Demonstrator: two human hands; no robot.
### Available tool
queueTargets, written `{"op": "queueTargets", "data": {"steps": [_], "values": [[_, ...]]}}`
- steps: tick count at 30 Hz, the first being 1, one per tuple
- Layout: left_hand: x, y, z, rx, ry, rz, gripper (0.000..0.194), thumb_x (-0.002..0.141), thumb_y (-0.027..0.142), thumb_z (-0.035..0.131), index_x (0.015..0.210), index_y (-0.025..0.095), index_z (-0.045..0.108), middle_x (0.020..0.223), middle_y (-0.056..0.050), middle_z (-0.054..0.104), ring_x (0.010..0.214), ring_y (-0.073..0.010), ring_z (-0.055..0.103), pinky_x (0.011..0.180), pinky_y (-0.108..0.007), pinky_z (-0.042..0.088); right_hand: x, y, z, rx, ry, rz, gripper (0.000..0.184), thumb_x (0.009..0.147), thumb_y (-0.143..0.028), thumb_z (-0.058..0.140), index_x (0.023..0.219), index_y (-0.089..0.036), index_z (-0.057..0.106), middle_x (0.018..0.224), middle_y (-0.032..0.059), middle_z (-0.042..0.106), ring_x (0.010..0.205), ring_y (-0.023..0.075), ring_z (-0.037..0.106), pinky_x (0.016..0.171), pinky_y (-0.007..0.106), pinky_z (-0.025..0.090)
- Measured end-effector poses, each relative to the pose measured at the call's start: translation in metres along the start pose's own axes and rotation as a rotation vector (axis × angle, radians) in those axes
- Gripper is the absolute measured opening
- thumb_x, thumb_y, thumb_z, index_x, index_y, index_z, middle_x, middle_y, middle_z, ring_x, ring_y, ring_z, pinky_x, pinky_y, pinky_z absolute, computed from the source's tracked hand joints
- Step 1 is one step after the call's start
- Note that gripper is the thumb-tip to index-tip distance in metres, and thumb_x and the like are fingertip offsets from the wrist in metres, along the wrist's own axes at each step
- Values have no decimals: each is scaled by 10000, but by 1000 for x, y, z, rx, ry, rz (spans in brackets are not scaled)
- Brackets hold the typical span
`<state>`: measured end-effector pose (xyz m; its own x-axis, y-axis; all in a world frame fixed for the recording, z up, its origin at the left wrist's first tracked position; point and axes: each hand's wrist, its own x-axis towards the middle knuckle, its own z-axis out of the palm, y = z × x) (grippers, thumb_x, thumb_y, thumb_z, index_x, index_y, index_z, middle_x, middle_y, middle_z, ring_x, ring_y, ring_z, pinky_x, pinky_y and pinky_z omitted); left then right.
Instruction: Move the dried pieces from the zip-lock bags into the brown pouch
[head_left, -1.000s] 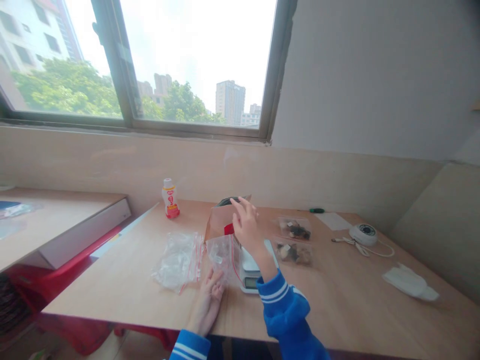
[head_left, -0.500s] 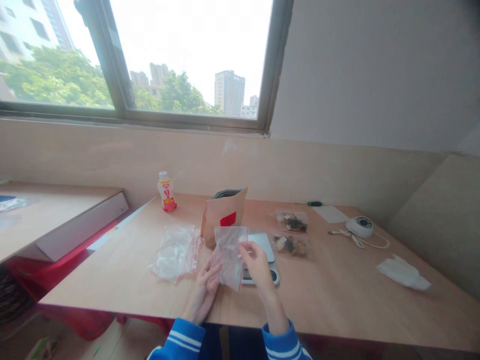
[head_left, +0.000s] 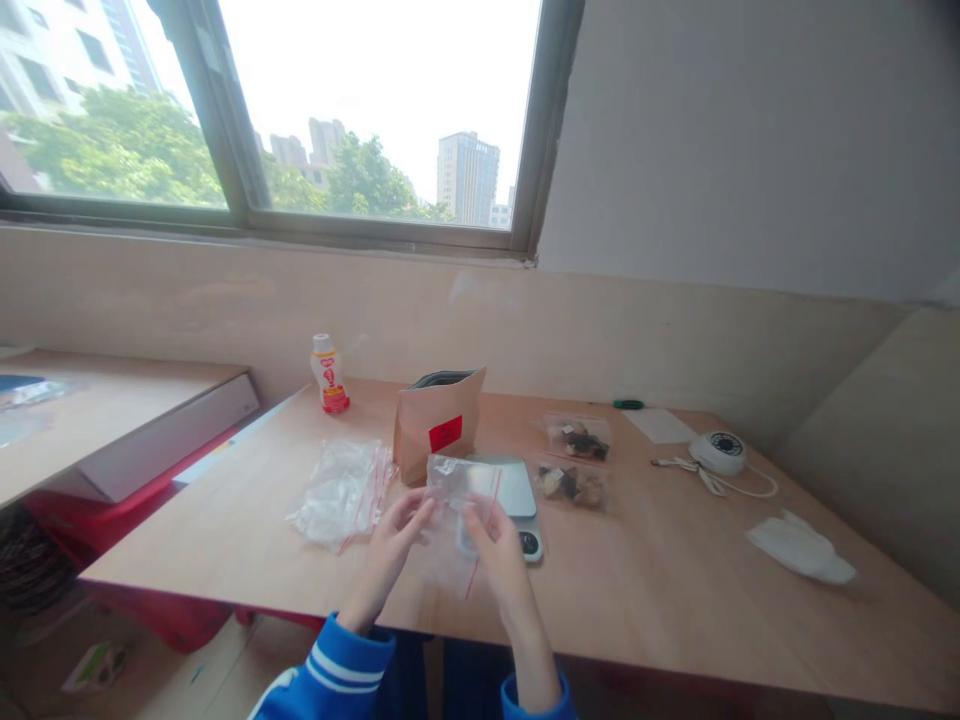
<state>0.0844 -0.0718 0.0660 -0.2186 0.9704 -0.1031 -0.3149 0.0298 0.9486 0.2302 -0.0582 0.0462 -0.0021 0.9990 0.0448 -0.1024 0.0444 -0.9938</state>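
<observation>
A clear zip bag (head_left: 454, 540) with a red seal line hangs between my hands, over the front of the table. My left hand (head_left: 405, 520) pinches its left side. On the right, near the red strip, the fingers of my right hand (head_left: 491, 535) are closed on the same bag. Behind it stands a brown paper pouch (head_left: 420, 430) with a red label and an open top. A kitchen scale (head_left: 516, 488) lies just beyond the bag, partly covered by it. To the left is a pile of clear zip bags (head_left: 341, 490).
Two filled clear bags, a rear one (head_left: 577, 440) and a front one (head_left: 574, 485), lie right of the scale. Farther right are a white camera (head_left: 718, 453) with its cable, a green-handled tool (head_left: 628, 405) and a white tissue (head_left: 801, 548). A bottle (head_left: 330, 375) stands back left.
My left hand has moved up along the bag's left side, and my right hand has come slightly lower. The bag has turned and tilted between them. The view has shifted slightly.
</observation>
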Motion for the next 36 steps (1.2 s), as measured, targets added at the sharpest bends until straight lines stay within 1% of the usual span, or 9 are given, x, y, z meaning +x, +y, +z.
{"op": "queueTargets", "data": {"steps": [6,12,15,17,21,24,26,31,36], "values": [[3,22,-22,242,318,278,354,651,441,729,862,174,635,693,23,591,506,-79,439,454,-194,348,-10,7,-17,-83,-302,104,409,782,-529,625,968,-169,677,822,59,704,685,179,650,643,288,503],[40,48,-90,424,595,218,517,662,504,628,1048,171,543,926,-46,626,619,-140,552,533,-258,441,6,16,-79,-162,78,-9,512,759,-633,566,926,-167,695,866,113,719,823,262,661,732,356,511],[59,50,-104,803,720,136,631,649,435,632,1146,68,506,1126,-210,583,1006,-326,590,813,-444,492,9,18,-105,-149,215,6,553,716,-658,576,922,-159,694,887,124,718,816,266,660,680,342,519],[63,46,-104,1050,788,319,694,690,422,596,1243,30,449,1281,-274,489,1225,-393,457,981,-527,396,7,18,-117,-150,258,31,549,697,-650,589,915,-158,700,887,119,720,821,260,662,668,326,522],[64,34,-99,1315,513,704,443,850,363,397,1217,153,532,1354,-161,496,1304,-293,420,1101,-451,303,3,19,-130,-159,342,54,538,670,-627,609,913,-156,707,901,121,725,827,262,664,638,313,524],[75,15,-105,1501,144,498,343,860,276,343,993,224,654,1298,-86,585,1312,-285,431,1110,-474,282,2,22,-133,-176,355,72,532,673,-610,599,925,-152,702,901,127,727,819,271,668,631,325,527],[85,-3,-112,1564,46,287,376,848,217,319,1027,218,649,1293,-87,599,1319,-298,429,1104,-517,270,6,24,-135,-221,333,52,499,715,-583,563,936,-156,697,945,135,724,865,283,667,673,345,532],[102,-32,-127,1469,69,302,437,859,217,300,1209,181,558,1425,-107,482,1388,-280,332,1133,-536,201,37,32,-145,-617,332,-144,386,791,-407,511,1030,-146,664,1120,169,661,1097,310,589,980,455,422],[105,-15,-138,1159,179,362,392,884,319,295,1020,235,653,1187,-57,671,1288,-248,480,1133,-507,247,70,38,-164,-1246,312,-19,599,780,-288,585,1352,-140,488,1416,226,421,1325,402,368,1026,546,330]]}}
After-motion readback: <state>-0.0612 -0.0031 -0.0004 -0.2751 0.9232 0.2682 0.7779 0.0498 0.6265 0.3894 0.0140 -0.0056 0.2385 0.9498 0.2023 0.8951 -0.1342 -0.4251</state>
